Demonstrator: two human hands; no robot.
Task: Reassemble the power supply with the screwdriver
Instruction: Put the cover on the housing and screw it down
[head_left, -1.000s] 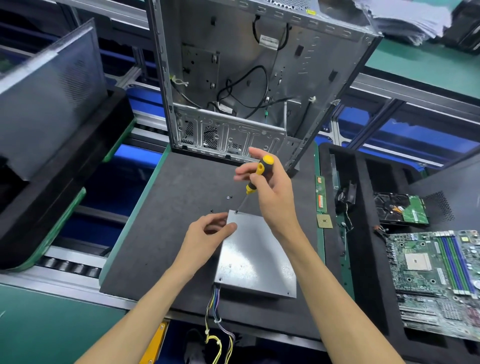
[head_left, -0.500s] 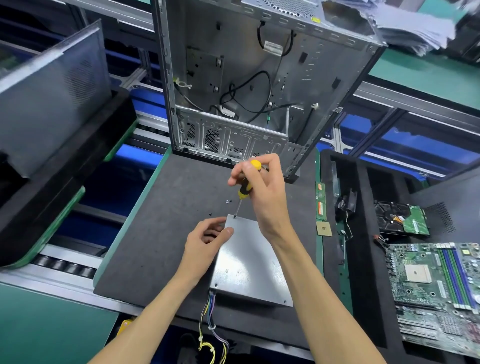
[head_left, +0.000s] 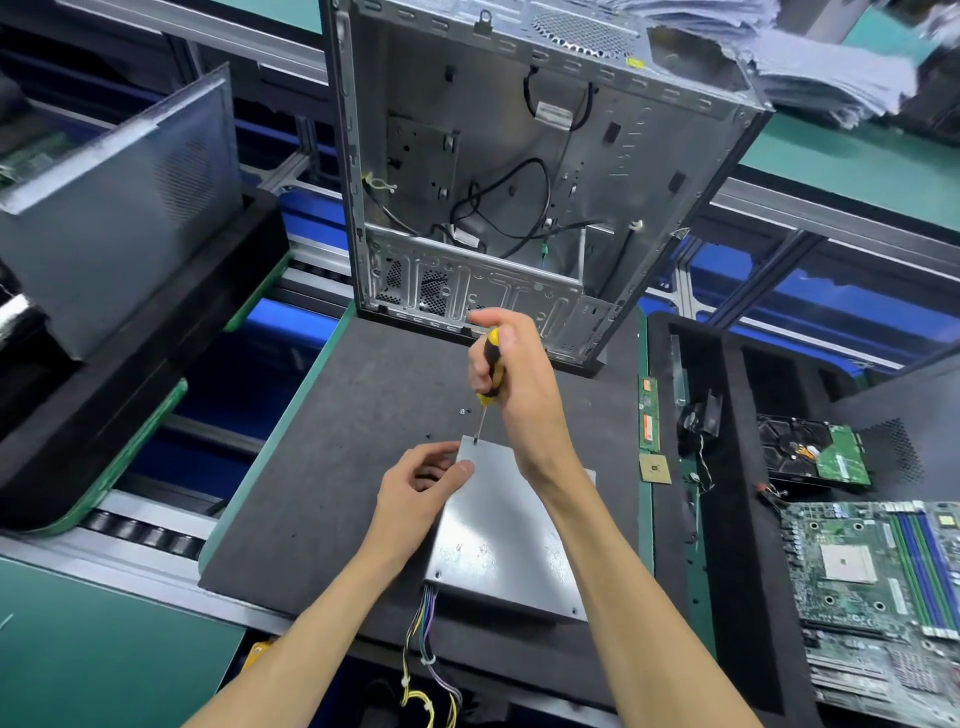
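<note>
The flat grey sheet-metal power supply box (head_left: 498, 530) lies on the dark foam work mat (head_left: 332, 467), its coloured wire bundle (head_left: 426, 639) hanging over the near edge. The yellow-and-black handled screwdriver (head_left: 487, 382) is gripped in the right hand (head_left: 511, 387), fingers curled round the handle, with the tip set at the far left corner of the lid, where a screw is presumably being driven; the screw itself is too small to be made out. The left hand (head_left: 421, 493) is curled against the same corner, thumb laid on the lid, steadying it. A slip of the tip could be caused by a tilted shaft or too little downward pressure, and the head might then be stripped or the nearby thumb struck. The small loose black screws (head_left: 463, 411) on the mat could be knocked away and lost. In the black foam tray (head_left: 727, 571) on the right, a green motherboard (head_left: 883, 582) and a hard drive (head_left: 810, 452) are held in separate recesses; the open grey metal computer case (head_left: 519, 171) behind holds only loose black cables
</note>
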